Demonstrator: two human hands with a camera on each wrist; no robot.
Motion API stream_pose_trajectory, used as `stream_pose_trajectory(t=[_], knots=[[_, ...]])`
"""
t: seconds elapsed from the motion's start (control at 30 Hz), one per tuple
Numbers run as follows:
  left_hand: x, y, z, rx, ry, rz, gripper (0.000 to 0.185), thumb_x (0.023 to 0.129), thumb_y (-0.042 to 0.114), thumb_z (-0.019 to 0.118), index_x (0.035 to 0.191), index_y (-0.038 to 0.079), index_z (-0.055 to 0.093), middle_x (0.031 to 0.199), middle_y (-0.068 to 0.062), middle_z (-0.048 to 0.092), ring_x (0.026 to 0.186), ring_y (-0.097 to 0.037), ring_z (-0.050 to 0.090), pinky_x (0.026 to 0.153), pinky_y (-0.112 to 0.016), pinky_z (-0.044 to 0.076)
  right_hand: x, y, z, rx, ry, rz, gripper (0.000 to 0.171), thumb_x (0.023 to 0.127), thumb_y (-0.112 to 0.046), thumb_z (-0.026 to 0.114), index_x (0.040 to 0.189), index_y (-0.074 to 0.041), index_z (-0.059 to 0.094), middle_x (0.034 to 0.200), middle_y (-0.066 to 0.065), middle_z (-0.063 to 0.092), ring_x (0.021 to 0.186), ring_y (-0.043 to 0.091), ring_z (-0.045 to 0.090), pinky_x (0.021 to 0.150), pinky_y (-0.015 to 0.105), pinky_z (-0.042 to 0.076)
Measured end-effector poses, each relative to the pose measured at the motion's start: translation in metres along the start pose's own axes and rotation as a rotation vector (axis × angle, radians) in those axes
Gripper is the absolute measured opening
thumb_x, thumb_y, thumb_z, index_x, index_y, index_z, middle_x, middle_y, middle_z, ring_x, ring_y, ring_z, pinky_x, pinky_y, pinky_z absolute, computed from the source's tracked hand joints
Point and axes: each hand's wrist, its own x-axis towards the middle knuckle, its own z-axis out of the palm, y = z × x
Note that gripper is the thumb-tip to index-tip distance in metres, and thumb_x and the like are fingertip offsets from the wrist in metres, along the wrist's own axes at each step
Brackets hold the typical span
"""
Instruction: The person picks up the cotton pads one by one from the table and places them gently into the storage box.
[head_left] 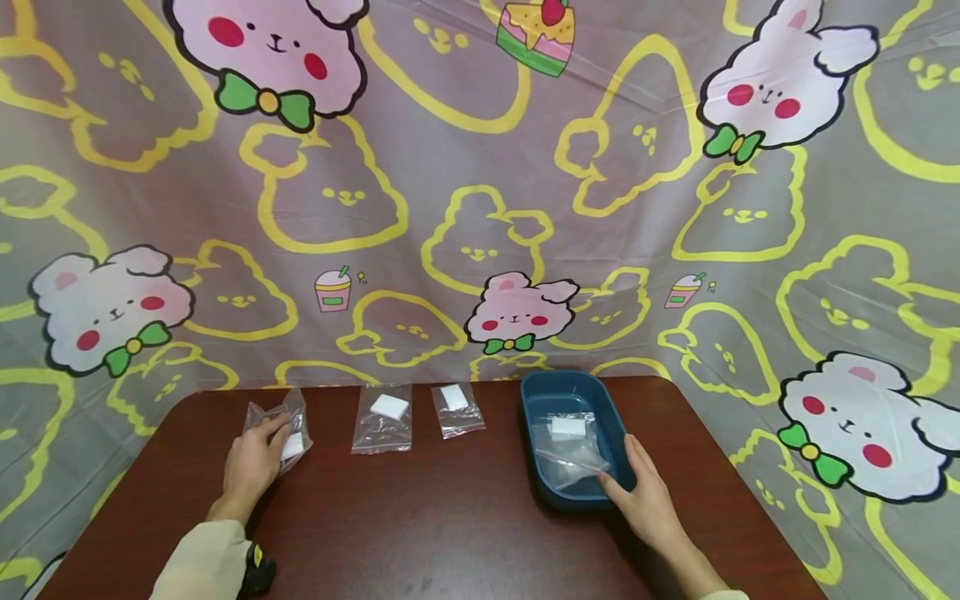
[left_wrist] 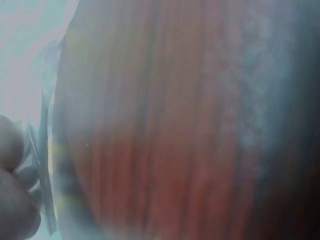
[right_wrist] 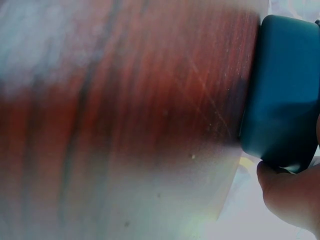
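Note:
My left hand [head_left: 272,435] pinches a small clear plastic bag [head_left: 294,417] with a white piece in it, at the table's far left. The blurred left wrist view shows my fingers [left_wrist: 12,195] against the bag's edge [left_wrist: 44,170]. Two more such bags [head_left: 382,419] [head_left: 457,408] lie flat to its right. A blue tray [head_left: 542,392] stands right of centre and holds another bag with a white piece [head_left: 567,427]. My right hand [head_left: 618,469] grips the tray's near right rim. In the right wrist view my thumb [right_wrist: 287,195] lies against the tray's wall [right_wrist: 285,85].
The dark red wooden table [head_left: 450,533] is backed and flanked by a hanging cartoon-bear printed sheet [head_left: 480,208]. The tray sits close to the table's back right edge.

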Motion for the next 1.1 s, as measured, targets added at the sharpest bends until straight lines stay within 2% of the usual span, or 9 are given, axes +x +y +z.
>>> stream_pose_trajectory(t=[0.53, 0.77, 1.1], knots=[[0.002, 0.012, -0.002, -0.016, 0.035, 0.033, 0.037, 0.105, 0.023, 0.055, 0.137, 0.006, 0.062, 0.137, -0.033, 0.050, 0.119, -0.059, 0.050, 0.091, -0.069, 0.043, 0.002, 0.001, -0.002, -0.005, 0.002, -0.002, 0.086, 0.092, -0.027, 0.074, 0.151, 0.013, 0.027, 0.158, 0.032, 0.025, 0.145, 0.048, 0.024, 0.113, 0.064, 0.026], [0.001, 0.023, 0.000, -0.036, 0.020, 0.035, 0.038, 0.105, 0.023, 0.054, 0.138, 0.007, 0.061, 0.138, -0.032, 0.049, 0.120, -0.059, 0.049, 0.093, -0.070, 0.042, 0.001, 0.000, -0.003, -0.007, 0.008, -0.014, 0.085, 0.093, -0.027, 0.075, 0.151, 0.014, 0.028, 0.158, 0.032, 0.025, 0.145, 0.049, 0.024, 0.113, 0.064, 0.026], [0.000, 0.040, 0.006, -0.060, 0.051, 0.107, 0.034, 0.103, 0.019, 0.059, 0.134, 0.006, 0.064, 0.134, -0.034, 0.052, 0.119, -0.056, 0.052, 0.094, -0.070, 0.042, -0.001, -0.001, 0.000, 0.003, 0.012, -0.022, 0.084, 0.092, -0.026, 0.075, 0.151, 0.014, 0.029, 0.158, 0.033, 0.025, 0.145, 0.048, 0.024, 0.113, 0.063, 0.026]])
